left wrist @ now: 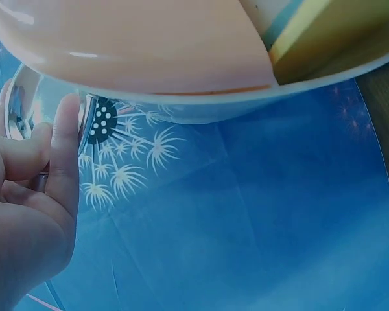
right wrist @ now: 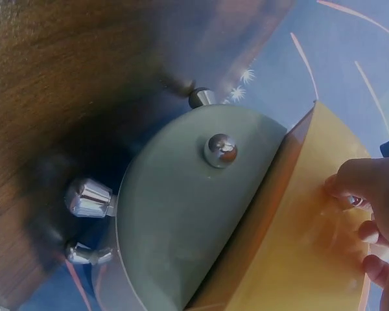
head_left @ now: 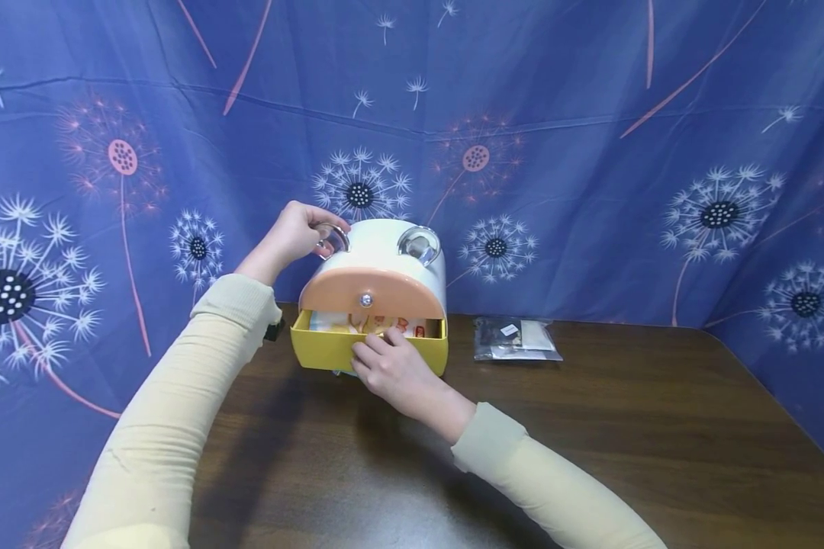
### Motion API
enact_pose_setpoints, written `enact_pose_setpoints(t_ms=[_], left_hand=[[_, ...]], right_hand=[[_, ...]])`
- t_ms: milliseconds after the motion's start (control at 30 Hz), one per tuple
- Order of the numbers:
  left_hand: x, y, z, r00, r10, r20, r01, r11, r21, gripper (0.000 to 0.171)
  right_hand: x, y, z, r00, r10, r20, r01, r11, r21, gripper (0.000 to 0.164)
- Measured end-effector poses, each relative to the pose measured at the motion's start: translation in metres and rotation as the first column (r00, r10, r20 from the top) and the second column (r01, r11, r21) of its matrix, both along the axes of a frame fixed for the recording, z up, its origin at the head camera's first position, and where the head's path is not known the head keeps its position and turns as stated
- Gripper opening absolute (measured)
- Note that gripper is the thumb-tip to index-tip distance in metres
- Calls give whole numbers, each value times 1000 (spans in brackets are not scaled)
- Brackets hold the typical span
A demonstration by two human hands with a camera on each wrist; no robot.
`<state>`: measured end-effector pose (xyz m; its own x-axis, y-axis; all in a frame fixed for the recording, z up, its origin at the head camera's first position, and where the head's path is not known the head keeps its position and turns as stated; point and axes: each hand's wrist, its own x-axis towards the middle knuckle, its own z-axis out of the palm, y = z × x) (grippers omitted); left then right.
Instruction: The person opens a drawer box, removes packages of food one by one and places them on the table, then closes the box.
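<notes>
A small white rounded drawer cabinet (head_left: 384, 238) stands at the back of the table. Its orange top front (head_left: 357, 282) has a silver knob (head_left: 366, 300). Below it a yellow drawer (head_left: 323, 349) is pulled partway out, with printed packets (head_left: 400, 326) inside. My left hand (head_left: 288, 238) holds the silver ring-shaped ear (head_left: 333, 242) on the cabinet's left. At the yellow drawer's front, my right hand (head_left: 398, 375) pinches its silver knob (right wrist: 355, 201). Under that drawer, the right wrist view shows a grey-green front (right wrist: 181, 207) with another knob (right wrist: 220, 150).
A clear plastic bag (head_left: 515, 339) with dark and white contents lies right of the cabinet on the brown wooden table (head_left: 632, 427). Blue dandelion-print cloth (head_left: 563, 152) hangs behind. Silver feet (right wrist: 91, 197) show under the cabinet.
</notes>
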<state>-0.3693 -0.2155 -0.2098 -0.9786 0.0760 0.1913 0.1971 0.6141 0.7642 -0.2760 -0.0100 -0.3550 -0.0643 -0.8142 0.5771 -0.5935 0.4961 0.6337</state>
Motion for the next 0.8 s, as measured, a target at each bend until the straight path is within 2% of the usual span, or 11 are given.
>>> enact_pose_setpoints(t_ms=[167,600,800], left_hand=[[2,0,1,1000,-2,-3,2,1000,-4,48],[2,0,1,1000,-1,1,1,1000,-5,47],[2,0,0,1000,-5,-2,5,1000,-2,46]], right_hand=[[4,0,2,999,34,-12,-34,999,5,29],[13,1,-2,999,36,33,-36,999,5,22],[17,2,-2,1000,27,9,-27,999,20,18]])
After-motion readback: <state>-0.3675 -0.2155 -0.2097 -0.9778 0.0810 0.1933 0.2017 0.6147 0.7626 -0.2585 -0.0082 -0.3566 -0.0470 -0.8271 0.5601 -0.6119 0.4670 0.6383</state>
